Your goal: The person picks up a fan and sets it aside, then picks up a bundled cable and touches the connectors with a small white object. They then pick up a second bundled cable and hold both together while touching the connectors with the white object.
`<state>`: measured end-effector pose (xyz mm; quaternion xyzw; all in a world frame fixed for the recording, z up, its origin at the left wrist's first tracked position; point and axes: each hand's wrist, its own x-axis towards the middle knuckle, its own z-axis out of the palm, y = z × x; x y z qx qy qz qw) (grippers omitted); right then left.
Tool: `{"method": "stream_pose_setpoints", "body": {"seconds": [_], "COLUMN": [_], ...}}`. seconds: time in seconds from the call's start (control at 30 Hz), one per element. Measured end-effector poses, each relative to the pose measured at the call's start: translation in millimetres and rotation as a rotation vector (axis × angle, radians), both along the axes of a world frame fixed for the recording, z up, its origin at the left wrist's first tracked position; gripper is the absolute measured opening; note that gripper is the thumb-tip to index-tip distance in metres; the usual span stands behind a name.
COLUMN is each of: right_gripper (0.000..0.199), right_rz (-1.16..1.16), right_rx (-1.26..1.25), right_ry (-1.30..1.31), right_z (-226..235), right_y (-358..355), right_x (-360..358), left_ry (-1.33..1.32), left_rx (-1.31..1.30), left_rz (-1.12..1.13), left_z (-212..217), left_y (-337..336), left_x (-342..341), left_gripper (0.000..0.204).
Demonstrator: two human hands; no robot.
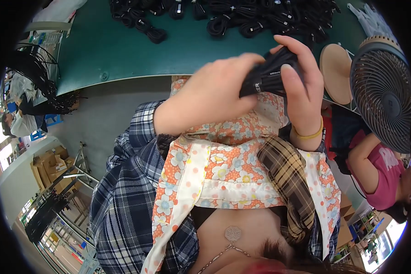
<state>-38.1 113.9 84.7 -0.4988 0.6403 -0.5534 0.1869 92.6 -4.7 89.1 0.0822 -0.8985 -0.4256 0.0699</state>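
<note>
Black cable bundle [271,75], green table [123,45], floral orange apron [223,164]

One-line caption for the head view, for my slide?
Both hands grip a black cable bundle above a green table.

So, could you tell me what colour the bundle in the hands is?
Black, the cable bundle, clearest in the head view.
</note>
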Motion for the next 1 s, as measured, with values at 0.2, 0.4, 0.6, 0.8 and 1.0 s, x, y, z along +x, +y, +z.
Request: {"method": "stream_pose_setpoints", "body": {"seconds": [0.2, 0.4, 0.6, 0.8, 1.0], "right_gripper": [0.054, 0.075, 0.085, 0.082, 0.083], "right_rz": [-0.013, 0.109, 0.172, -0.018, -0.004], "right_rx": [-0.178, -0.663, -0.738, -0.601, -0.705], "right_ry": [-0.173, 0.016, 0.120, 0.368, 0.361], "right_z": [2, -5, -1, 16, 0], "right_y": [5, 3, 5, 8, 1], "right_x": [9, 4, -1, 6, 4], "left_ry": [0.100, 0.333, 0.328, 0.423, 0.517], "left_rx": [0.038, 0.192, 0.285, 0.262, 0.454], "left_rz": [0.091, -0.056, -0.117, -0.200, -0.164], "left_z": [23, 29, 30, 25, 21], "left_y": [-12, -18, -18, -24, -19], "left_x": [3, 11, 12, 12, 11], "left_gripper": [0.062, 0.068, 0.068, 0.065, 0.063]}}
